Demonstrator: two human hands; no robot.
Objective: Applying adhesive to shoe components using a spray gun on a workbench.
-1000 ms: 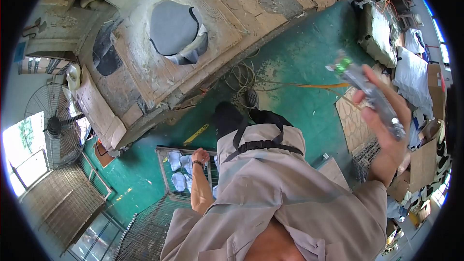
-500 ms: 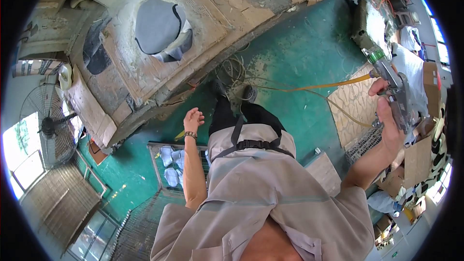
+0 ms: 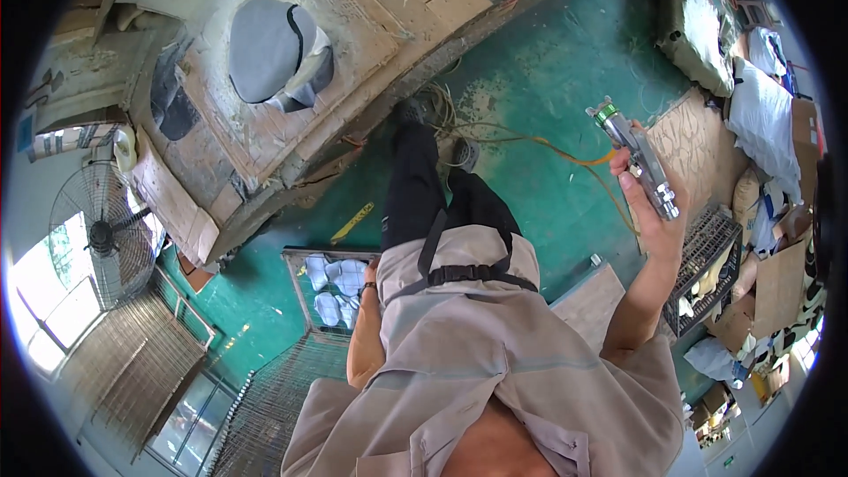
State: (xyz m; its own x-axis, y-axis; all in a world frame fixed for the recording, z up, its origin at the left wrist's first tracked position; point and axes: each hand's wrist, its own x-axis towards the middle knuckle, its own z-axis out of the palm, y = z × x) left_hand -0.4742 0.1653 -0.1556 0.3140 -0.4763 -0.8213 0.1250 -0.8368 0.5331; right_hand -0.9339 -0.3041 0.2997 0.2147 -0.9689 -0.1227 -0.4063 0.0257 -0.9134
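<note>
My right hand (image 3: 655, 216) is wrapped round a silver spray gun (image 3: 647, 161) with a green ring near its head. An orange hose (image 3: 574, 157) runs from the gun toward the floor. My left hand (image 3: 372, 272) hangs low beside my hip, next to a wire rack. Its fingers are mostly hidden. On the workbench at the upper left lies a rounded grey padded piece (image 3: 265, 49) with a dark line along one side, its folded flap turned to the right. Neither hand touches it.
The workbench edge (image 3: 371, 124) crosses ahead of me. Several pale blue pieces (image 3: 344, 278) sit in the wire rack at my left. A standing fan (image 3: 103, 238) is farther left. Loose hose (image 3: 446, 115) lies by my feet. Boxes and bags (image 3: 764, 124) crowd the right side.
My right hand has swung the spray gun inward to the left. My left hand has dropped back from in front of me to beside my hip.
</note>
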